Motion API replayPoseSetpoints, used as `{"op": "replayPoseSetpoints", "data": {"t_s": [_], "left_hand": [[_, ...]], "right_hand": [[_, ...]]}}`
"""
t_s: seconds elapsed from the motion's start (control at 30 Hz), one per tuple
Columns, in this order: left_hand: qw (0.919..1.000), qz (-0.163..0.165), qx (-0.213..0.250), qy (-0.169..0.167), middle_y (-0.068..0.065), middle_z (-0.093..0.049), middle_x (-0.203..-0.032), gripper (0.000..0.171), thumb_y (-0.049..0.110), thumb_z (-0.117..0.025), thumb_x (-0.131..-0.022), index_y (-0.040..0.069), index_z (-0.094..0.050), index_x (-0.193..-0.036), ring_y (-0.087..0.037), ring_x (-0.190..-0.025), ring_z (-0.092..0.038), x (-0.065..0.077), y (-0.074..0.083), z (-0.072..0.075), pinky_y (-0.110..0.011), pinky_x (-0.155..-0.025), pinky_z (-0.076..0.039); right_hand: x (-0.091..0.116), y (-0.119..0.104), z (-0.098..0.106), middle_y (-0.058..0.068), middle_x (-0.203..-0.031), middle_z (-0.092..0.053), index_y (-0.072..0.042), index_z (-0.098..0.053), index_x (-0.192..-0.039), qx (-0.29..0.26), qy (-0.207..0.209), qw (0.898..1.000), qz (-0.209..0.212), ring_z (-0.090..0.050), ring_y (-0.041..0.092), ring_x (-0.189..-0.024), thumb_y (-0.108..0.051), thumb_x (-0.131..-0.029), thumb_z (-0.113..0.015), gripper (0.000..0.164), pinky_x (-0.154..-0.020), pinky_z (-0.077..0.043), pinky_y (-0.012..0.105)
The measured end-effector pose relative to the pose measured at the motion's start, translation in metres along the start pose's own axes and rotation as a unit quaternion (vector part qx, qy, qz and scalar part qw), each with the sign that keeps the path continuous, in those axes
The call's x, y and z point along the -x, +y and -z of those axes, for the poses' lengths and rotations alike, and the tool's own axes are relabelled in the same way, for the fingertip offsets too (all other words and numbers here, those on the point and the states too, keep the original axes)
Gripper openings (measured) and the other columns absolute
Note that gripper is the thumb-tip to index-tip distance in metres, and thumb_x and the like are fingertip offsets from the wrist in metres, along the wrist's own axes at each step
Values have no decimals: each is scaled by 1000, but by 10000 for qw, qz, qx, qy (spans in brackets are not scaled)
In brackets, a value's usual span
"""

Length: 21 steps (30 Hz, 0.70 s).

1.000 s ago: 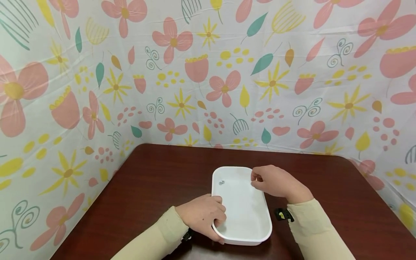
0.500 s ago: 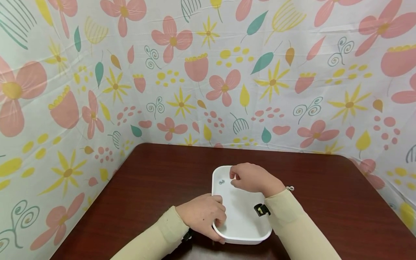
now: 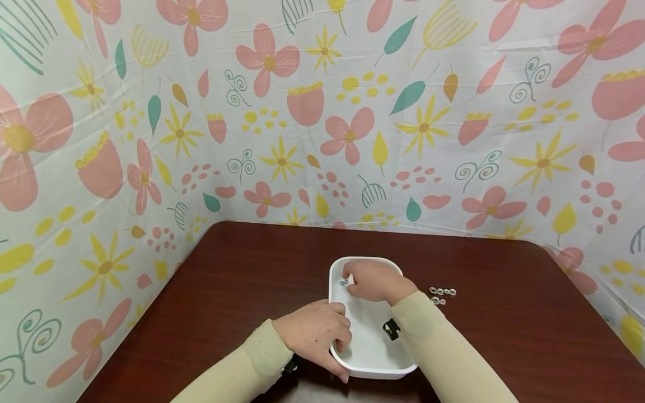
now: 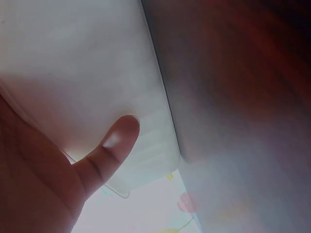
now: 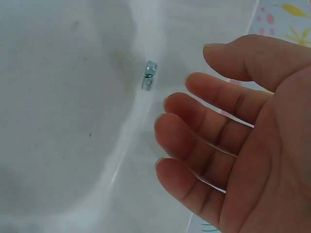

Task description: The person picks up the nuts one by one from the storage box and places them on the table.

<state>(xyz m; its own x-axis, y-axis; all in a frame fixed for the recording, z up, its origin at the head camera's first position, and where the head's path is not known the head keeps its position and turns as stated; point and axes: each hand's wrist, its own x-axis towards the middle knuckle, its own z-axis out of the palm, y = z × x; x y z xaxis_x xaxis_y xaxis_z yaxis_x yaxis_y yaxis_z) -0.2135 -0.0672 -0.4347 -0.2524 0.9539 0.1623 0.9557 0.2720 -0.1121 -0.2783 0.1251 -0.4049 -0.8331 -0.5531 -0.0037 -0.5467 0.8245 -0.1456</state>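
A white rectangular tray (image 3: 370, 352) stands on the table in the head view. My left hand (image 3: 314, 336) grips its near-left rim; in the left wrist view the thumb (image 4: 116, 143) presses against the outer wall. Over the tray's far end hangs my right hand (image 3: 375, 280), fingers loosely bent beside a few small metal nuts (image 3: 344, 282) in the far-left corner. The right wrist view shows the nuts (image 5: 149, 75) close together on the tray floor, apart from the fingertips, and nothing in that hand.
Several more metal nuts (image 3: 440, 292) lie in two rows on the dark red-brown table (image 3: 262, 268), right of the tray and partly beside the right sleeve. A flower-patterned cloth (image 3: 322, 123) rises behind the table and along its left.
My right hand has moved left from the tray's right rim to the nuts in the far-left corner. The nuts on the table have come into sight. The left hand keeps its hold.
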Motion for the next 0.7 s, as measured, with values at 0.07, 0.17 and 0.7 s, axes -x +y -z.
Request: {"op": "replayPoseSetpoints", "data": {"t_s": [0.07, 0.17, 0.7], "left_hand": [[10000, 2, -17, 5, 25, -38, -66, 48, 85, -49, -63, 37, -48, -60, 0, -74, -33, 0, 0, 0, -18, -65, -30], [10000, -12, -49, 15, 25, -40, -67, 47, 83, -51, -64, 37, -48, -60, 0, -74, -33, -1, 0, 1, -19, -65, -31], [9999, -2, -51, 102, 24, -42, -67, 44, 80, -56, -64, 37, -48, -62, 0, -74, -34, -1, 1, -2, -19, -63, -31]], "right_hand": [[-1, 0, -2, -13, -75, -56, -19, -65, -107, 19, -8, 10000, -7, -48, 8, -65, -22, -82, -59, 25, -63, -40, 27], [-2, -2, -4, -12, -80, -57, -20, -64, -108, 2, -55, 10000, -52, -49, 10, -67, -20, -82, -58, 27, -64, -40, 28], [-5, -3, -18, -12, -71, -51, -23, -63, -97, 66, -413, 9991, -120, -49, 11, -65, -19, -84, -62, 14, -62, -41, 30]]}}
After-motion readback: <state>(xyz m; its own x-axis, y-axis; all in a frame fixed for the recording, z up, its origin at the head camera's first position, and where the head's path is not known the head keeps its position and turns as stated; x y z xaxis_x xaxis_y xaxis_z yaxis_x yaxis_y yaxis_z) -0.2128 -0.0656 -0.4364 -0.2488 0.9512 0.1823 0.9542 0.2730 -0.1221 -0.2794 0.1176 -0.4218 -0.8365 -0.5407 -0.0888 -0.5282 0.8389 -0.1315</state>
